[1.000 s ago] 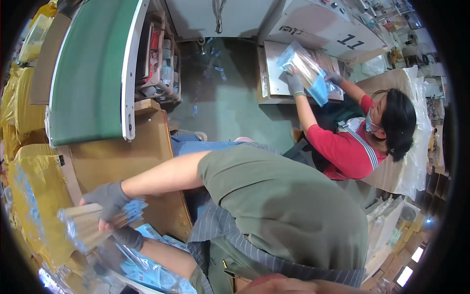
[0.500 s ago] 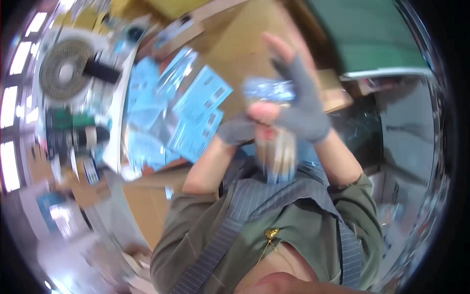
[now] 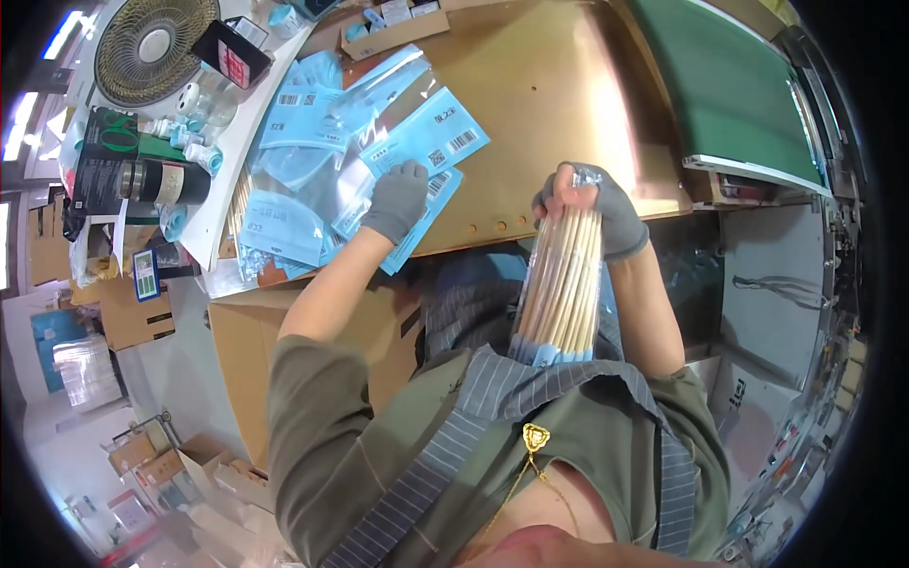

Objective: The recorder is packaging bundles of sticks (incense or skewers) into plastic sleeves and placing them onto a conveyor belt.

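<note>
My right hand (image 3: 606,210), in a grey fingerless glove, grips the top of a bundle of slim wooden sticks (image 3: 561,279). Clear plastic wraps the bundle, with blue at its lower end, which hangs in front of my apron. On the table to the left, my gloved left hand (image 3: 400,201) has its fingers bent and pressed together on a blue plastic bag (image 3: 436,131) with printed labels. More blue and clear bags (image 3: 284,227) lie overlapping beneath and beside it.
The brown tabletop (image 3: 530,114) stretches ahead, with a green board (image 3: 729,85) at its right. A small carton (image 3: 393,33) stands at the back. On a white side table (image 3: 222,222) are a fan (image 3: 156,47), a phone (image 3: 230,54) and a black flask (image 3: 163,182). A cardboard box (image 3: 312,369) is below.
My left hand has left the bundle and moved left onto the blue bags. My right hand has closed round the bundle's top; before, its fingers were raised and spread.
</note>
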Demonstrator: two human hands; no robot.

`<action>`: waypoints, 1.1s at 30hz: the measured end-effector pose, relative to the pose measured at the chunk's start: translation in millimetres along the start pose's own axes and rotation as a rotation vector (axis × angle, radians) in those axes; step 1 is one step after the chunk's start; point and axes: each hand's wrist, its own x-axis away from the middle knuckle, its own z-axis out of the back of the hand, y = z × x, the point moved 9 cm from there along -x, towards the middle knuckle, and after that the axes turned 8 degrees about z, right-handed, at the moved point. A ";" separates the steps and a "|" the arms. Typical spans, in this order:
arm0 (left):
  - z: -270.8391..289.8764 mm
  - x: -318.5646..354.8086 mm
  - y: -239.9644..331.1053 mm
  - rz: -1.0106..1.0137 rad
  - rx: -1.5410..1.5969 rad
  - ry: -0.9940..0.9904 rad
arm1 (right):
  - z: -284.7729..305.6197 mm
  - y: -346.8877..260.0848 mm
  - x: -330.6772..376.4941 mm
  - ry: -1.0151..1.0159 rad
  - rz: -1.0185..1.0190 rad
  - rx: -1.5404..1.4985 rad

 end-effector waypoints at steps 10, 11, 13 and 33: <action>80.6 -35.5 13.2 0.395 1.158 -0.018 | 9.0 18.4 -1.2 0.088 -0.103 0.060; 76.5 -34.2 28.8 0.436 1.005 -0.112 | 20.2 28.6 -0.8 0.130 -0.139 0.076; 78.6 -27.4 74.0 0.317 1.066 -0.147 | 16.6 25.5 -6.2 0.145 -0.107 0.144; 91.3 -21.3 133.1 -0.016 0.845 0.003 | 40.4 16.3 22.1 0.146 -0.128 0.005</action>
